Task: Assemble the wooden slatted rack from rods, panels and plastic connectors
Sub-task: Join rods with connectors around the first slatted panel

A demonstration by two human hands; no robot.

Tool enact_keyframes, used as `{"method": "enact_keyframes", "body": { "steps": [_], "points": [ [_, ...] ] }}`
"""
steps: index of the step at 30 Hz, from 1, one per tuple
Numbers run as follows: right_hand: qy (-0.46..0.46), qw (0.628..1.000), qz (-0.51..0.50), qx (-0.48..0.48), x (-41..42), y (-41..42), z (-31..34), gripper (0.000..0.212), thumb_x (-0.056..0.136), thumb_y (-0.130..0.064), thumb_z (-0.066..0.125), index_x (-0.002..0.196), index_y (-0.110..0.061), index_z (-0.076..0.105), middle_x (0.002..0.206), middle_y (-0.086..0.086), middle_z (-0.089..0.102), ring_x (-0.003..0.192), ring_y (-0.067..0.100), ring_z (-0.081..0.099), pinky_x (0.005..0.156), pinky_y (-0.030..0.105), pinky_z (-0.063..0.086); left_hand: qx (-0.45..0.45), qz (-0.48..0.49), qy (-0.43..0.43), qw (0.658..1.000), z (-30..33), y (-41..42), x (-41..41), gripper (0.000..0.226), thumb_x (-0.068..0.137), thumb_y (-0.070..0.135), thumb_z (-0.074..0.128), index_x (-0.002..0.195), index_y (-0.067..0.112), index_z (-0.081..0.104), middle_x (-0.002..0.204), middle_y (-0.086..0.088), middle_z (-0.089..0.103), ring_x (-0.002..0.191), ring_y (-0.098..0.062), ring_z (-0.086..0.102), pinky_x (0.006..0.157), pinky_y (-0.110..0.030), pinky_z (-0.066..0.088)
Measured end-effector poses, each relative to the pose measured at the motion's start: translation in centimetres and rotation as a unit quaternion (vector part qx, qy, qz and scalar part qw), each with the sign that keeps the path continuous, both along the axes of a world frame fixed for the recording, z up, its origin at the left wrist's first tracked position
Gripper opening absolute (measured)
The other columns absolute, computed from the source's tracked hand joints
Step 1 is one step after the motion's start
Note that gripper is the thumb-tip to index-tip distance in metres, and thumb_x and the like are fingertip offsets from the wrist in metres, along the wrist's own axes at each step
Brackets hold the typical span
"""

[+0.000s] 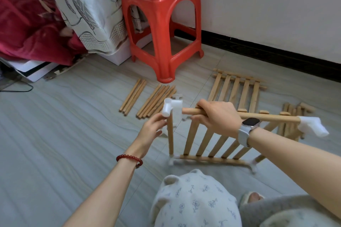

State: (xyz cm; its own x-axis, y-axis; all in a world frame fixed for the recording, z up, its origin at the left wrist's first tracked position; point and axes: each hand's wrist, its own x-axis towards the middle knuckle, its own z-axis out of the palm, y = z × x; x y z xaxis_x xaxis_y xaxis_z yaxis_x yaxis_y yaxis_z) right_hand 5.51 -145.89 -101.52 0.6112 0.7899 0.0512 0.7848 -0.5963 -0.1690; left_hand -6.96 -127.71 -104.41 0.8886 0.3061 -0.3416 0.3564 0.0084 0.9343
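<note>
Your right hand [215, 116], wearing a pale-strapped smartwatch [248, 129], wraps its fingers around the round wooden top rod [267, 117] near that rod's left end, which points at the white plastic corner connector [171, 108].

Your left hand [153, 129], with a red bead bracelet [129, 158] on the wrist, touches the underside of that corner connector with its fingertips; whether the fingers actually pinch it cannot be told.

The connector sits atop an upright wooden rod [170, 134], which stands on a blurred white plastic foot connector [171, 161] on the floor.

A second white plastic connector [311, 128] caps the far right end of the top rod.

The part-built wooden slatted panel [212, 143] stands tilted in front of you, its lower rail close to the grey tiled floor [64, 125].

Spare parts on the floor:
- a flat wooden slatted panel [238, 88], lying beyond your right hand;
- two bundles of loose long wooden rods [147, 101], lying side by side just in front of the stool;
- a cluster of short wooden rods [293, 114], at far right;
- one loose white connector [177, 96] beside the long rods.

A red plastic stool [162, 24] stands near the white wall, next to a leaf-patterned grey fabric [88, 11].
</note>
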Motion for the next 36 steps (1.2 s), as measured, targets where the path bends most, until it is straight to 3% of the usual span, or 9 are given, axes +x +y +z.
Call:
{"method": "enact_keyframes", "body": {
  "steps": [4, 8, 11, 15, 18, 20, 22, 27, 36],
  "points": [
    [0.053, 0.989, -0.039, 0.135, 0.6, -0.8, 3.0, 0.034, 0.089, -0.053, 0.042, 0.1, -0.022, 0.05, 0.073, -0.007, 0.059, 0.065, 0.014, 0.056, 0.061, 0.035, 0.047, 0.139, -0.007, -0.101, 0.985, 2.8, -0.8, 2.6, 0.018, 0.095, 0.035, 0.044, 0.108, 0.032, 0.056, 0.097, 0.002, 0.063, 0.095, -0.014, 0.06, 0.077, -0.025, 0.05],
    [0.244, 0.937, -0.03, 0.248, 1.4, -3.0, 4.9, 0.012, 0.088, -0.041, 0.052, 0.09, -0.03, 0.053, 0.076, -0.006, 0.057, 0.066, 0.008, 0.054, 0.063, 0.031, 0.047, 0.252, -0.049, -0.207, 0.944, 6.5, -1.0, 4.3, 0.026, 0.092, 0.048, 0.041, 0.102, 0.032, 0.058, 0.076, -0.008, 0.056, 0.066, -0.011, 0.05, 0.061, -0.028, 0.042],
    [0.342, 0.914, -0.054, 0.209, 2.2, -5.2, 5.0, 0.009, 0.089, -0.032, 0.057, 0.098, -0.029, 0.059, 0.093, -0.004, 0.064, 0.087, 0.011, 0.062, 0.087, 0.04, 0.051, 0.344, -0.103, -0.189, 0.914, 8.0, -1.9, 4.9, 0.028, 0.092, 0.053, 0.04, 0.1, 0.034, 0.058, 0.07, -0.001, 0.057, 0.061, -0.013, 0.051, 0.058, -0.034, 0.041],
    [0.504, 0.854, -0.088, 0.1, 3.2, -8.0, 4.7, 0.023, 0.091, -0.026, 0.056, 0.11, -0.038, 0.059, 0.11, -0.013, 0.065, 0.107, 0.003, 0.057, 0.105, 0.04, 0.036, 0.492, -0.123, -0.132, 0.852, 7.7, -4.8, 5.5, 0.022, 0.094, 0.046, 0.041, 0.103, 0.031, 0.055, 0.071, 0.013, 0.055, 0.073, -0.019, 0.057, 0.061, -0.033, 0.036],
    [0.572, 0.781, -0.151, 0.197, 3.2, -9.6, 4.3, 0.023, 0.097, -0.033, 0.044, 0.111, -0.03, 0.061, 0.11, -0.008, 0.068, 0.109, 0.008, 0.058, 0.107, 0.044, 0.033, 0.529, -0.14, -0.114, 0.829, 6.8, -6.6, 5.6, 0.022, 0.095, 0.047, 0.039, 0.099, 0.03, 0.052, 0.077, 0.012, 0.057, 0.075, -0.02, 0.057, 0.06, -0.032, 0.031],
    [0.58, 0.742, -0.187, 0.277, 3.0, -10.1, 4.4, 0.039, 0.097, -0.046, 0.03, 0.111, -0.027, 0.061, 0.111, -0.001, 0.067, 0.109, 0.014, 0.059, 0.102, 0.041, 0.038, 0.54, -0.149, -0.103, 0.822, 6.3, -7.7, 5.8, 0.023, 0.095, 0.048, 0.037, 0.097, 0.029, 0.05, 0.074, 0.013, 0.051, 0.07, -0.019, 0.053, 0.059, -0.032, 0.028],
    [0.561, 0.747, -0.202, 0.295, 2.6, -10.1, 4.6, 0.048, 0.096, -0.053, 0.023, 0.109, -0.026, 0.06, 0.108, 0.002, 0.068, 0.104, 0.015, 0.062, 0.092, 0.034, 0.046, 0.551, -0.161, -0.091, 0.813, 6.1, -8.6, 6.2, 0.024, 0.096, 0.047, 0.036, 0.097, 0.027, 0.048, 0.075, 0.013, 0.049, 0.067, -0.017, 0.049, 0.058, -0.032, 0.025],
    [0.342, 0.901, -0.213, 0.162, 2.3, -10.1, 3.4, 0.047, 0.097, -0.052, 0.023, 0.104, -0.017, 0.055, 0.089, 0.004, 0.06, 0.079, 0.016, 0.053, 0.069, 0.027, 0.042, 0.571, -0.216, -0.073, 0.789, 5.0, -10.8, 7.2, 0.025, 0.097, 0.048, 0.032, 0.096, 0.026, 0.042, 0.077, 0.009, 0.053, 0.064, -0.016, 0.047, 0.058, -0.031, 0.028],
    [0.491, 0.721, -0.418, 0.251, 2.7, -9.5, -0.1, 0.032, 0.096, -0.04, 0.029, 0.082, -0.018, 0.049, 0.072, 0.005, 0.056, 0.063, 0.015, 0.05, 0.055, 0.024, 0.04, 0.621, -0.271, -0.068, 0.733, 2.9, -12.0, 8.6, 0.041, 0.094, 0.057, 0.024, 0.098, 0.023, 0.047, 0.073, 0.007, 0.053, 0.066, -0.018, 0.055, 0.056, -0.03, 0.034]
  ]
}}
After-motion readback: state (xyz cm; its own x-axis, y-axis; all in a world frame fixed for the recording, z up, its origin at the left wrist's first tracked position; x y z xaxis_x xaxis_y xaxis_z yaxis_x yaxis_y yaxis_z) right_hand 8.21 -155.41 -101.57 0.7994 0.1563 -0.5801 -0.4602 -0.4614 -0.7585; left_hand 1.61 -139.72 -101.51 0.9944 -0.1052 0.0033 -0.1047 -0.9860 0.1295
